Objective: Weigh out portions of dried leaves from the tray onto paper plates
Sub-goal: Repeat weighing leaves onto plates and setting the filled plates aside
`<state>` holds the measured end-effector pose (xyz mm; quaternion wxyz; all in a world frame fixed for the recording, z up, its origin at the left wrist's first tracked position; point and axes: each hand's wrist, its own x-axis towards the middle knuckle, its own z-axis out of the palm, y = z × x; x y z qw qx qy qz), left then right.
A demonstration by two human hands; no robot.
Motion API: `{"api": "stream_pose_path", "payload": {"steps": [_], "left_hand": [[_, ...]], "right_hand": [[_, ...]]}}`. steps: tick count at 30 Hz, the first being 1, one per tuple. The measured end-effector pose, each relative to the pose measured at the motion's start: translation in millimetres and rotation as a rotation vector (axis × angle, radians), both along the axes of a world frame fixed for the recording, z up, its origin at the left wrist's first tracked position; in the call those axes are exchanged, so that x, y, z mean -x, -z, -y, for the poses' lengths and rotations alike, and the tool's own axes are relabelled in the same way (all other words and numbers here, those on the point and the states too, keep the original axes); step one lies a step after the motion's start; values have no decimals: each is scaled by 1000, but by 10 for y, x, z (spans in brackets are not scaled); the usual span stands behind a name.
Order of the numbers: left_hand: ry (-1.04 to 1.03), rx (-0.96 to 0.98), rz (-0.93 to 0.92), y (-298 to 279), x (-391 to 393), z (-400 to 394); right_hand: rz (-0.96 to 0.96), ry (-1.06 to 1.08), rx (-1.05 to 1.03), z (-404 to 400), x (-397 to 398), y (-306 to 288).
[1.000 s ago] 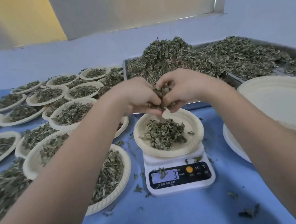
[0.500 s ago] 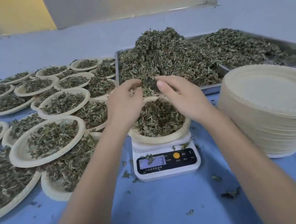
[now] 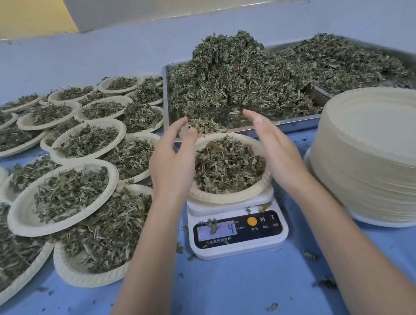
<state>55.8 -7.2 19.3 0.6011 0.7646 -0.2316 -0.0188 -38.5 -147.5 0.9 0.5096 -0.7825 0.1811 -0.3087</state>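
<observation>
While scale [image 3: 237,230] reads — hands flank plate [image 3: 230,196], empty-palmed

A paper plate [image 3: 231,197] of leaves is sitting on the scale [image 3: 238,237], with the tray [image 3: 251,130] lying behind it. Filled plates [image 3: 63,198] are overlapping to the left, and a stack of plates [image 3: 389,156] is standing to the right.

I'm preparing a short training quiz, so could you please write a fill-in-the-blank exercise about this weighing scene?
1. The plate of leaves being weighed sits on a white ____.
2. The stack of empty plates stands to the ____ of the scale.
3. The metal tray behind the scale holds a heap of dried ____.
4. Both the left hand and right hand are ____, holding nothing.

Missing words: scale; right; leaves; open
</observation>
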Motion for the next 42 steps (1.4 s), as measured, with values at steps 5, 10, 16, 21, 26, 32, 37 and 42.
{"api": "stream_pose_path", "payload": {"steps": [5,10,16,21,26,32,37,42], "left_hand": [[3,19,-36,61,5,-25],[27,-16,-36,-48,-154,18],[162,-302,-5,-362,-675,359],[288,-810,71,-414,-1139,714],[339,-1005,100,-275,-1370,939],[299,-1023,163,-162,-1558,1106],[253,-932,41,-126,-1648,1201],[264,-924,51,-175,-1648,1197]], "right_hand": [[-8,17,-61,22,24,44],[-210,148,76,166,-219,-207],[-633,-28,408,446,-1082,-582],[-992,-157,630,687,-1750,-451],[-959,-165,430,1014,-2063,-322],[-978,-208,570,1095,-2444,-276],[-948,-379,670,1033,-2521,-315],[-880,-441,476,972,-2500,-489]]}}
